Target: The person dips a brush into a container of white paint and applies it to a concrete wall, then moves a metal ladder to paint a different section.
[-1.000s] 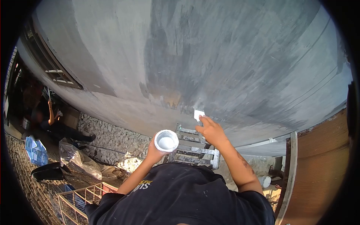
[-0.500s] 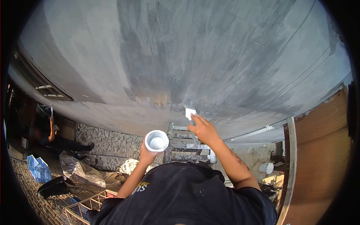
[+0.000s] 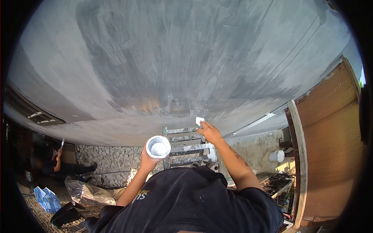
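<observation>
My left hand [image 3: 148, 162] is wrapped round a white paint pot [image 3: 158, 146], held upright with pale paint inside. In my right hand [image 3: 210, 132] is a paintbrush [image 3: 200, 121] with a white ferrule or head. Its tip is at the lower part of the grey wall [image 3: 186, 66], which carries streaky darker patches and a brownish area. Whether the bristles touch the wall is hard to make out. Below both hands stands a paint-spotted ladder [image 3: 189, 148].
On the left a seated co-worker [image 3: 58, 165] holds another brush. Broken stones [image 3: 112, 159] line the wall's foot. A white bucket [image 3: 276, 156] stands at right, beside a brown corrugated panel [image 3: 330, 143]. Blue plastic [image 3: 47, 200] and a clear bag [image 3: 83, 190] lie lower left.
My right hand and the brush have moved slightly down and right along the wall. The view has turned, so the wall and ladder appear further left. The pot stays in my left hand.
</observation>
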Tool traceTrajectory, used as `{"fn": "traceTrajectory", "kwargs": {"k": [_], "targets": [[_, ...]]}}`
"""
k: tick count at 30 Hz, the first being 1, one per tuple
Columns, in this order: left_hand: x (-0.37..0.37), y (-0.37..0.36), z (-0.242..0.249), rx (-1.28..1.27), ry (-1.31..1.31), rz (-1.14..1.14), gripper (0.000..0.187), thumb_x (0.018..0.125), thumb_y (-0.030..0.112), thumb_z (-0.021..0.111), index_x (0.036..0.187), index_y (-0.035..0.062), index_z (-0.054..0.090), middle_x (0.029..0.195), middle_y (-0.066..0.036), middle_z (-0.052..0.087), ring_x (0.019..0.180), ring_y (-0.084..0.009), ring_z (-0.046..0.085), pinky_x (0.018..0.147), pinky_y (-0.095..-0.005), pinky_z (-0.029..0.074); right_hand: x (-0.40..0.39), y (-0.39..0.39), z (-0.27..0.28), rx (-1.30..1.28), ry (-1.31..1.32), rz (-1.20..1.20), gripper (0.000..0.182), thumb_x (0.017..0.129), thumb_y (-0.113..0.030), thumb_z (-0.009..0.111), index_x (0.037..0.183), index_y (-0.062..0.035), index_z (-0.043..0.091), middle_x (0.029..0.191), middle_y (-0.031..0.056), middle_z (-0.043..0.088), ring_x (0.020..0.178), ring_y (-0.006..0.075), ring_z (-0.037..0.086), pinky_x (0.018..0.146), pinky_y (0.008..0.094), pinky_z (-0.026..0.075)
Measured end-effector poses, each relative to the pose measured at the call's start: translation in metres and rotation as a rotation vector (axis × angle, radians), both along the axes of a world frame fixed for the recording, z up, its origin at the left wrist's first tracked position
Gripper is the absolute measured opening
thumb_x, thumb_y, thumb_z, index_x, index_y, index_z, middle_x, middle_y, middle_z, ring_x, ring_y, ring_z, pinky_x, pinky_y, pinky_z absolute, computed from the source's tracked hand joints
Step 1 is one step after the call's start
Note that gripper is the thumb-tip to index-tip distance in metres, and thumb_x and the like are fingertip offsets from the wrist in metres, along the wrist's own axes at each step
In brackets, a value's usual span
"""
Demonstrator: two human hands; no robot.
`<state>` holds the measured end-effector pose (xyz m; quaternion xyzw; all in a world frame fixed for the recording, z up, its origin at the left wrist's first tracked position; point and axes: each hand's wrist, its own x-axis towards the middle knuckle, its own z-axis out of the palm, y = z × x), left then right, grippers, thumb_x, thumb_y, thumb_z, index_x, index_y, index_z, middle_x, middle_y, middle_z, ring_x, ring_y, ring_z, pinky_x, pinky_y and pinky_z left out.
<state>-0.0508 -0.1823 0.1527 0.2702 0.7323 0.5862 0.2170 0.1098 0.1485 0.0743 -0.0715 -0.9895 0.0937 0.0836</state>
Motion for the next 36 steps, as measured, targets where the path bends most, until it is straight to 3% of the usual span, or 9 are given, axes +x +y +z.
{"fn": "traceTrajectory", "kwargs": {"k": [4, 10, 13, 18, 21, 27, 31, 34, 36], "targets": [[0.001, 0.0, 0.014, 0.021, 0.003, 0.03, 0.082, 0.061, 0.013, 0.097, 0.132, 0.003, 0.056, 0.124, -0.01, 0.069, 0.115, -0.0209, 0.066, 0.102, -0.0371, 0.051, 0.04, -0.035, 0.08, 0.066, 0.146, -0.025, 0.02, 0.085, -0.011, 0.065, 0.104, -0.016, 0.07, 0.139, 0.0153, 0.059, 0.132, 0.0335, 0.056, 0.1, 0.0426, 0.054], [-0.002, -0.015, 0.021, 0.063, -0.013, 0.065, 0.082, 0.061, 0.011, 0.096, 0.131, 0.0032, 0.055, 0.122, -0.01, 0.069, 0.114, -0.0215, 0.066, 0.102, -0.0365, 0.051, 0.029, -0.031, 0.036, -0.111, -0.136, 0.128, 0.023, 0.083, -0.005, 0.065, 0.102, -0.0158, 0.071, 0.139, 0.0136, 0.06, 0.133, 0.0326, 0.056, 0.101, 0.0401, 0.054], [-0.004, -0.017, 0.021, 0.025, 0.018, 0.048, 0.082, 0.061, 0.011, 0.096, 0.132, 0.0035, 0.055, 0.123, -0.009, 0.069, 0.114, -0.0214, 0.066, 0.102, -0.0362, 0.051, 0.011, -0.012, 0.026, -0.069, -0.079, 0.096, 0.028, 0.08, -0.002, 0.066, 0.104, -0.0159, 0.071, 0.138, 0.0119, 0.06, 0.133, 0.0313, 0.055, 0.101, 0.0394, 0.054], [-0.003, -0.016, 0.034, 0.069, 0.061, 0.075, 0.084, 0.061, 0.011, 0.096, 0.133, 0.0033, 0.054, 0.123, -0.009, 0.069, 0.114, -0.021, 0.066, 0.101, -0.0358, 0.051, 0.024, -0.014, 0.161, 0.03, 0.186, 0.024, 0.027, 0.08, -0.003, 0.068, 0.103, -0.017, 0.072, 0.136, 0.0111, 0.062, 0.13, 0.0307, 0.058, 0.098, 0.0405, 0.055], [0.001, -0.021, 0.028, 0.083, 0.013, 0.105, 0.085, 0.061, 0.011, 0.097, 0.134, 0.0031, 0.054, 0.123, -0.009, 0.068, 0.115, -0.0208, 0.065, 0.101, -0.0358, 0.051, 0.037, -0.021, 0.189, -0.061, 0.001, -0.014, 0.031, 0.078, 0.001, 0.069, 0.104, -0.0163, 0.072, 0.134, 0.0108, 0.063, 0.126, 0.031, 0.06, 0.096, 0.0405, 0.056], [0.006, -0.02, 0.018, 0.086, -0.013, 0.098, 0.084, 0.061, 0.011, 0.097, 0.134, 0.0031, 0.054, 0.123, -0.009, 0.069, 0.115, -0.0206, 0.066, 0.101, -0.0358, 0.051, -0.001, -0.013, 0.038, -0.209, -0.241, 0.146, 0.042, 0.071, 0.009, 0.071, 0.107, -0.0142, 0.071, 0.138, 0.0124, 0.061, 0.127, 0.0323, 0.059, 0.099, 0.0411, 0.055], [0.007, -0.021, 0.023, 0.053, 0.044, 0.077, 0.084, 0.062, 0.012, 0.097, 0.134, 0.0033, 0.055, 0.122, -0.009, 0.069, 0.114, -0.0205, 0.066, 0.102, -0.036, 0.051, -0.013, -0.008, 0.059, -0.096, 0.057, 0.119, 0.037, 0.076, 0.005, 0.071, 0.107, -0.0146, 0.071, 0.138, 0.0113, 0.061, 0.13, 0.0318, 0.058, 0.099, 0.0388, 0.055], [0.007, -0.028, 0.029, 0.125, -0.009, 0.122, 0.083, 0.061, 0.012, 0.097, 0.133, 0.0036, 0.055, 0.123, -0.009, 0.069, 0.114, -0.0201, 0.066, 0.101, -0.036, 0.051, 0.007, -0.02, 0.126, -0.075, 0.235, 0.1, 0.034, 0.077, 0.005, 0.069, 0.105, -0.0145, 0.071, 0.137, 0.01, 0.061, 0.129, 0.0305, 0.059, 0.097, 0.0383, 0.056], [0.007, -0.035, 0.026, 0.11, -0.006, 0.17, 0.083, 0.061, 0.012, 0.097, 0.132, 0.0036, 0.055, 0.123, -0.009, 0.069, 0.114, -0.02, 0.066, 0.101, -0.0358, 0.051, 0.017, -0.024, 0.139, -0.095, 0.225, 0.103, 0.033, 0.078, 0.004, 0.068, 0.104, -0.015, 0.072, 0.137, 0.0094, 0.062, 0.128, 0.0296, 0.059, 0.096, 0.0383, 0.056]]}}
